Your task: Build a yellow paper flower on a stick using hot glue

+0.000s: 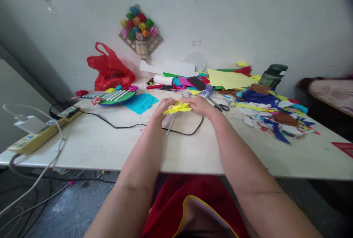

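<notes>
Between my two hands, above the middle of the table, is a yellow paper flower (178,108) with pointed strips spread outward. My left hand (164,106) is closed on its left side, the fingers partly hidden behind the paper. From the right, my right hand (199,105) grips the flower's back edge with thumb and fingers together. A thin whitish stick (171,122) slants down below the flower; whether it is joined to it I cannot tell. A black cable (127,126) runs under my hands, and black-handled scissors (223,107) lie just right of my right hand.
Coloured paper scraps (275,109) heap up on the right, near a dark green bottle (273,76). At the back lie a phone (196,83) and a red plastic bag (111,69). Left are a green craft piece (117,96), blue paper (141,103) and a power strip (41,137).
</notes>
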The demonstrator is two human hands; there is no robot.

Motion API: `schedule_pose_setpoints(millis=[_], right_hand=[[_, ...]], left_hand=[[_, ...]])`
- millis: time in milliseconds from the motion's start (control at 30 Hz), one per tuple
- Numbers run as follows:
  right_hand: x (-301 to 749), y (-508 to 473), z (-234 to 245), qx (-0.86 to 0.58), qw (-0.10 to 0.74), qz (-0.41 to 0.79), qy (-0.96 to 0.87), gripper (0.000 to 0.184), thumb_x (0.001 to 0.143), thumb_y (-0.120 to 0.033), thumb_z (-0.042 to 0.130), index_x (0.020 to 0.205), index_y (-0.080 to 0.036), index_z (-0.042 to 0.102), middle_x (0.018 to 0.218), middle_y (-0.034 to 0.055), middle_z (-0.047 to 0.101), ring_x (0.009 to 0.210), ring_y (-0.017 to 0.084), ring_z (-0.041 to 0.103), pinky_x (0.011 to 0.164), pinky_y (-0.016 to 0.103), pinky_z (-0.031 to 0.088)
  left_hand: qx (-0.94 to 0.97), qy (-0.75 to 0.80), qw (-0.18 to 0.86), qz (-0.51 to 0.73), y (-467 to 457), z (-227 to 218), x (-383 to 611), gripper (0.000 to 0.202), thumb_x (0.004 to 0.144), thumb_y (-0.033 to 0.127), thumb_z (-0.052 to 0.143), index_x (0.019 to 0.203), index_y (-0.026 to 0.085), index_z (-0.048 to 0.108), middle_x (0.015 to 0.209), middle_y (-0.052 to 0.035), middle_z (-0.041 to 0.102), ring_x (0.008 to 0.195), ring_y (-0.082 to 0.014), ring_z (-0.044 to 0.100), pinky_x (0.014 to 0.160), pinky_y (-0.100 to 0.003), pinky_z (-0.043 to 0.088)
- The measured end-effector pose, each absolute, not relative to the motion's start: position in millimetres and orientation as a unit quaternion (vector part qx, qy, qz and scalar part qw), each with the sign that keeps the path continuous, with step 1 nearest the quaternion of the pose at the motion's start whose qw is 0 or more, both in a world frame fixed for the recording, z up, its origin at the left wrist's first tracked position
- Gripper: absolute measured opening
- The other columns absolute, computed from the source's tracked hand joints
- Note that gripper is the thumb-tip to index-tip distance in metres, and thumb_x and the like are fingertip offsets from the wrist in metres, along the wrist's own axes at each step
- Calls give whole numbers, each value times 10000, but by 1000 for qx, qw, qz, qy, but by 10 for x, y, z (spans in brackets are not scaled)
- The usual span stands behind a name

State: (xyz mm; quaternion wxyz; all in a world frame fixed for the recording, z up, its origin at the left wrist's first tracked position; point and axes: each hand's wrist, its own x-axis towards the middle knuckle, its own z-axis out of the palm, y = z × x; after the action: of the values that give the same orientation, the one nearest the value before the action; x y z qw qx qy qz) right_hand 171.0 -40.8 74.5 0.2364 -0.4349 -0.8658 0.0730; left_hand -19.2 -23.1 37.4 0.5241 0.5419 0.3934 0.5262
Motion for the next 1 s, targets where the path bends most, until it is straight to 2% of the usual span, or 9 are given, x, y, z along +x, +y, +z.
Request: schedule_pose_setpoints(millis=[233,433,633,767,867,1000], right_hand=[[1722,-376,697,-429,246,93,-864,526,821,-74,458,1263,-326,593,1164,-7,695,1062,168,659,941,318,506],[1737,-366,689,-425,247,100,-865,491,840,-100,480,1250,-341,599,1149,-9,704,1054,169,661,936,323,507],[1737,-359,676,-402,267,123,-867,425,882,-149,479,1240,-333,615,1212,-14,670,1117,168,632,983,331,486],[1742,-344,654,-400,278,127,-864,403,886,-161,490,1224,-332,628,1220,-28,664,1126,164,627,993,326,481],[1744,-337,644,-394,286,134,-863,392,887,-176,500,1219,-341,628,1226,-34,659,1128,159,626,995,324,481],[1747,-328,633,-398,294,142,-857,377,893,-193,505,1217,-338,631,1223,-19,661,1138,167,621,998,336,478]], left_hand=[[557,411,518,502,-210,337,-221,181,568,282,633,683,143,656,610,-2,587,567,-140,520,548,-263,379],[570,432,501,488,-243,360,-217,181,573,296,635,679,152,658,615,-4,596,597,-161,547,590,-283,409],[588,388,484,520,-202,302,-221,162,582,308,618,624,156,657,656,-20,620,700,-170,546,693,-290,412],[580,364,507,523,-195,289,-222,220,578,323,623,695,150,692,711,-41,660,742,-185,565,751,-304,419],[587,352,510,521,-209,293,-220,241,594,329,628,735,151,708,754,-49,680,758,-185,572,741,-293,417],[574,370,506,527,-233,307,-216,196,580,329,656,660,153,689,671,-31,653,686,-162,545,676,-277,399]])
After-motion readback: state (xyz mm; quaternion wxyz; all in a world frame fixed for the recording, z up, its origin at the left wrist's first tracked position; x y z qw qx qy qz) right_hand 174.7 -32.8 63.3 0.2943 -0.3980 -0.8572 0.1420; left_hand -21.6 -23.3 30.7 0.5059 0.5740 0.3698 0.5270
